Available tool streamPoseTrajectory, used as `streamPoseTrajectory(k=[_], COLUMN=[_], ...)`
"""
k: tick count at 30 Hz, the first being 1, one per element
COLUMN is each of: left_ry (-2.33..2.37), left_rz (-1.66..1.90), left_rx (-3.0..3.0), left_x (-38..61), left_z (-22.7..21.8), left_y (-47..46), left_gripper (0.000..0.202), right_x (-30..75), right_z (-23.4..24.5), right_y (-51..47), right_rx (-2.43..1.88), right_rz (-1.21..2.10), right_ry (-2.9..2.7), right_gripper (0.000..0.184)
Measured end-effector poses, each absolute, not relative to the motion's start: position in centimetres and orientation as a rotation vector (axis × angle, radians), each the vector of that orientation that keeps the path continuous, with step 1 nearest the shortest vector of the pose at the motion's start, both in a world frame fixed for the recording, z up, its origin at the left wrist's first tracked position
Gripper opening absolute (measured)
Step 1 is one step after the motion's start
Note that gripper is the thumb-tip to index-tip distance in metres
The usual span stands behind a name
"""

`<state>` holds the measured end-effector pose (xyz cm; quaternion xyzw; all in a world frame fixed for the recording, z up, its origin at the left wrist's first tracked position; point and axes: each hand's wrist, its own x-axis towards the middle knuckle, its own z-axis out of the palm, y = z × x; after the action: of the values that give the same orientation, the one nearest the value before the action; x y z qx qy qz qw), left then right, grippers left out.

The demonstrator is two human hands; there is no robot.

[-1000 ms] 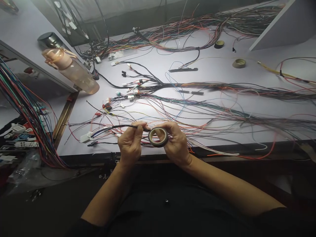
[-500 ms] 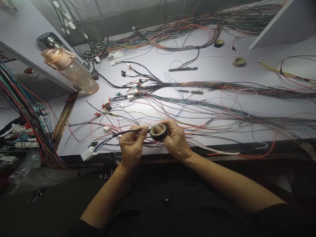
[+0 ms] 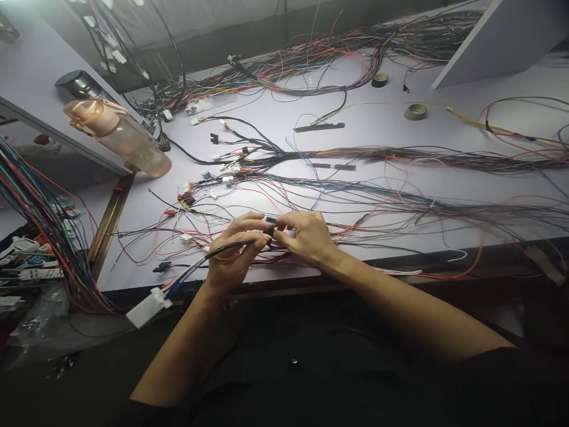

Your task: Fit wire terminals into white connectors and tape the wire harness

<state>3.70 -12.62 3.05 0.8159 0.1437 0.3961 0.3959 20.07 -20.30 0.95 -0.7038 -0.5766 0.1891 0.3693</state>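
Observation:
My left hand is closed, thumb and fingers pinching a black-wrapped wire bundle. From its left end, a few coloured wires run into a white connector hanging past the table's front edge. My right hand grips a roll of black tape, which is seen nearly edge-on between the two hands, close against the bundle. Fingers hide most of the roll and the spot where tape and wires meet. Beneath both hands lie loose thin wires on the white table.
A wire harness with several connectors stretches across the table. Further back lie two tape rolls and a long wire heap. A peach bottle leans at the left, near hanging coloured wires. A white panel stands back right.
The tape roll has turned from showing its open ring to nearly edge-on between my hands. The white connector has swung lower and to the left. The whole view has shifted slightly.

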Motion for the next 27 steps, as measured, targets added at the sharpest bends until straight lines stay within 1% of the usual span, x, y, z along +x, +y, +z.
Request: streamPoseTrajectory(k=[3,6,9,12,20,24,27], left_ry=[0.340,0.362,0.392,0.439,0.642,0.680,0.680], left_rz=[1.008,1.083,1.115,1.114,1.093,0.975,0.968], left_rx=[2.141,2.132,2.068,1.987,1.610,1.720,1.796], left_x=[3.7,3.9,4.1,4.4,4.6,4.2,3.7], left_z=[3.1,2.9,2.7,2.7,2.9,3.0,2.8], left_y=[-12.1,-11.9,-12.1,-12.4,-13.4,-13.1,-13.0], left_gripper=[0.013,0.015,0.013,0.009,0.012,0.014,0.015], right_x=[20.2,20.0,19.3,18.7,19.3,19.6,19.7], right_z=[1.0,1.1,0.9,0.5,0.3,0.7,0.7], right_y=[-21.2,-22.4,-23.1,-23.1,-22.3,-22.2,-22.1], right_rx=[-1.799,-1.665,-1.576,-1.567,-1.584,-1.563,-1.564], right_rz=[0.394,0.264,0.185,0.099,-0.184,-0.196,-0.188], right_ry=[-1.513,-1.575,-1.674,-1.690,-1.637,-1.656,-1.669], right_gripper=[0.022,0.023,0.026,0.018,0.014,0.012,0.012])
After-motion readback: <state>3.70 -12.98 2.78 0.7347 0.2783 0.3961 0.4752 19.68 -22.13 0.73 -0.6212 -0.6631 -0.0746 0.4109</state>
